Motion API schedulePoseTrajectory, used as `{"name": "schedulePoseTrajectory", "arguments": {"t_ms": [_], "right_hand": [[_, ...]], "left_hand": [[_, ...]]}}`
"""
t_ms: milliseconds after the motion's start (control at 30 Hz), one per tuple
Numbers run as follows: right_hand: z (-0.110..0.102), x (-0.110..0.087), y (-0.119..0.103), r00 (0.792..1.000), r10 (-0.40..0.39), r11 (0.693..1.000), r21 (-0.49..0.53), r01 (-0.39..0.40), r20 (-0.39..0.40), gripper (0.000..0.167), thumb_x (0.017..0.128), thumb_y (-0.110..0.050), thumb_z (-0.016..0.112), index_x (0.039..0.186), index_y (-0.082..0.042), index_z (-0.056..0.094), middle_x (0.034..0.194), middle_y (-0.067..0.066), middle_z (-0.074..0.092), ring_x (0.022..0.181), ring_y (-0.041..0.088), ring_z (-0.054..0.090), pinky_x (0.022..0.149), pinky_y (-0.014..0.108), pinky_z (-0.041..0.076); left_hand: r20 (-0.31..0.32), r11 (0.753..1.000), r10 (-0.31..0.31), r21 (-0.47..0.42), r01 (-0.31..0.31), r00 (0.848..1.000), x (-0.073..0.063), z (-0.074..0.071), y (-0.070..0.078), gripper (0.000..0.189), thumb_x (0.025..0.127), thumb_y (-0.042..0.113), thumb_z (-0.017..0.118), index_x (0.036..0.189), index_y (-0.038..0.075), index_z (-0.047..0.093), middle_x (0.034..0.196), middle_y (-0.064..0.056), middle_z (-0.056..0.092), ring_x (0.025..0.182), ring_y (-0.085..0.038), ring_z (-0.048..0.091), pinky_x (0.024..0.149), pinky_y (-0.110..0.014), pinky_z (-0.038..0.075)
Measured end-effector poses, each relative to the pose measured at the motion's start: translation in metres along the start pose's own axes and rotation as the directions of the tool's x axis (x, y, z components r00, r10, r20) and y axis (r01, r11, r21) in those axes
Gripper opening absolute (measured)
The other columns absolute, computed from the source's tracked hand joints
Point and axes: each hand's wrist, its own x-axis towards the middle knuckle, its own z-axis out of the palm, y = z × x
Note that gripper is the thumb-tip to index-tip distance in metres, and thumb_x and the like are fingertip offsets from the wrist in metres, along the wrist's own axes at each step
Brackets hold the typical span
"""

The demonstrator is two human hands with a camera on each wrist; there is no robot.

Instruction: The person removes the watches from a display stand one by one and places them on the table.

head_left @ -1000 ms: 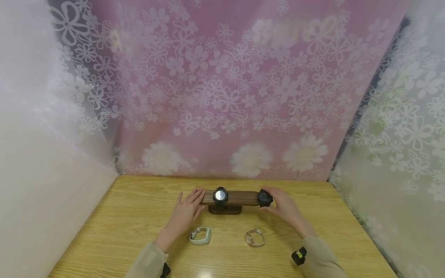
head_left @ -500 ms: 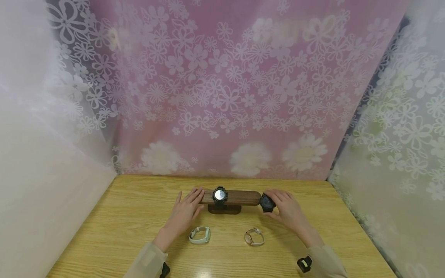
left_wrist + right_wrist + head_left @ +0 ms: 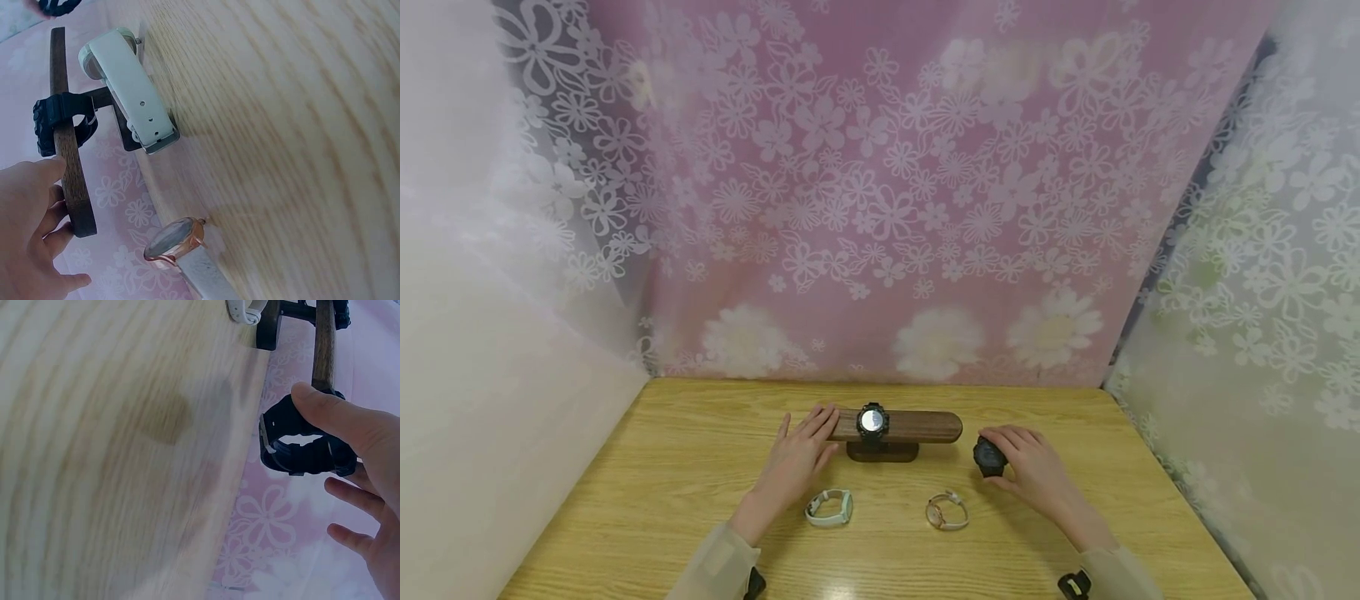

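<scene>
My left hand [image 3: 797,458] holds the left end of a dark wooden watch stand [image 3: 917,427]. In the left wrist view its thumb and fingers lie on either side of the bar. A black watch with a bright round dial [image 3: 872,421] is strapped around the bar beside those fingers. My right hand [image 3: 1033,471] pinches a second black watch [image 3: 990,457], apart from the bar's right end and above the table. The right wrist view shows this watch's strap [image 3: 297,456] closed in a loop, with the thumb on it.
On the wooden table [image 3: 880,558] in front of the stand lie a pale green watch [image 3: 830,508] on the left and a rose-gold watch with a light strap [image 3: 947,511] on the right. A pink flowered curtain [image 3: 887,208] hangs behind, with pale sheets at both sides.
My right hand has drawn the second black watch off the right end of the bar, then rightward and nearer. The left hand has stayed on the stand.
</scene>
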Motion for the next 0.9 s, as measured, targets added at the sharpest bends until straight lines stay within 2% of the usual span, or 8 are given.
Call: {"name": "schedulePoseTrajectory", "arguments": {"t_ms": [300, 600, 900], "right_hand": [[-0.004, -0.009, 0.001, 0.999, 0.007, 1.0, -0.017, -0.006, 0.037, 0.08, 0.059, -0.032, 0.099, 0.128, -0.007, 0.067, 0.12, 0.01, 0.069, 0.109, 0.033, 0.064, 0.089, 0.055, 0.054], [-0.009, -0.018, -0.002, 0.993, 0.019, 0.999, -0.03, -0.016, 0.12, 0.078, 0.06, -0.034, 0.098, 0.126, -0.007, 0.067, 0.119, 0.008, 0.068, 0.11, 0.031, 0.063, 0.089, 0.053, 0.054], [-0.014, -0.022, -0.005, 0.969, 0.079, 0.997, -0.024, -0.076, 0.233, 0.08, 0.059, -0.027, 0.099, 0.129, -0.007, 0.066, 0.122, 0.009, 0.067, 0.113, 0.032, 0.061, 0.092, 0.055, 0.052]], "left_hand": [[-0.004, 1.0, -0.002, 0.009, 0.002, 1.0, 0.0, -0.001, -0.001, 0.054, 0.1, 0.027, 0.065, 0.148, 0.007, 0.052, 0.155, -0.008, 0.047, 0.141, -0.032, 0.047, 0.113, -0.069, 0.029], [0.015, 1.0, -0.007, 0.015, 0.007, 1.0, -0.002, -0.005, 0.002, 0.055, 0.101, 0.029, 0.064, 0.149, 0.008, 0.051, 0.156, -0.007, 0.045, 0.143, -0.03, 0.045, 0.114, -0.068, 0.028], [-0.01, 1.0, -0.001, 0.005, 0.001, 1.0, -0.001, -0.001, 0.001, 0.053, 0.101, 0.028, 0.065, 0.148, 0.007, 0.053, 0.154, -0.009, 0.049, 0.142, -0.03, 0.045, 0.113, -0.069, 0.029]]}}
